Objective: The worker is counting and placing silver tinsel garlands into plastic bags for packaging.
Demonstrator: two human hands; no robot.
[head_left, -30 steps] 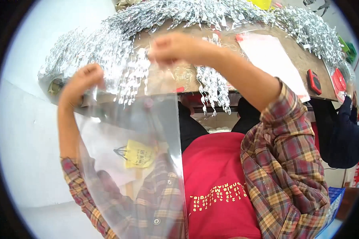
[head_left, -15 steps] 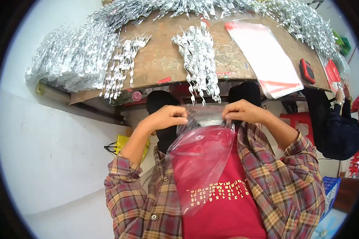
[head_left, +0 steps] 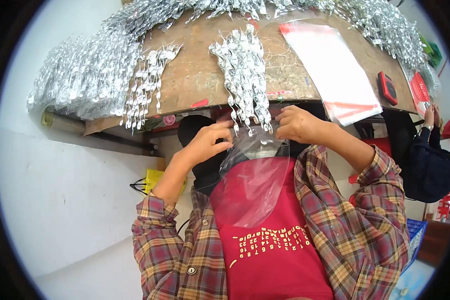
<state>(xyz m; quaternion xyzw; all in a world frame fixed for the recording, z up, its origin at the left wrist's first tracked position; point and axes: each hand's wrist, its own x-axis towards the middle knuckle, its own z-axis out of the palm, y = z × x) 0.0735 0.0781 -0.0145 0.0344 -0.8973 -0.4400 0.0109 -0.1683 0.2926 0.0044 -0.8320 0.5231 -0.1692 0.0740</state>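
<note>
The person's left hand (head_left: 209,142) and right hand (head_left: 299,125) stand on either side of the mouth of a long, clear, thin plastic bag (head_left: 259,182), each pinching one upper edge with bent fingers. The bag hangs just off the table's front edge, crumpled, over the person's red shirt (head_left: 280,260).

Between the hands dangle the lower ends of a bunch of twisted, silver foil strands (head_left: 242,70), whose upper part lies on the brown, worn wooden table (head_left: 195,65). Seen through the glossy film, it is hard to tell whether those tips reach inside the bag.

To the left, a smaller cluster of silver strands (head_left: 147,80) overhangs the edge, beside a large, shiny silver heap (head_left: 82,75). To the right lie a flat, white, red-edged stack of plastic sleeves (head_left: 332,72) and a small red-and-black device (head_left: 387,88).
</note>
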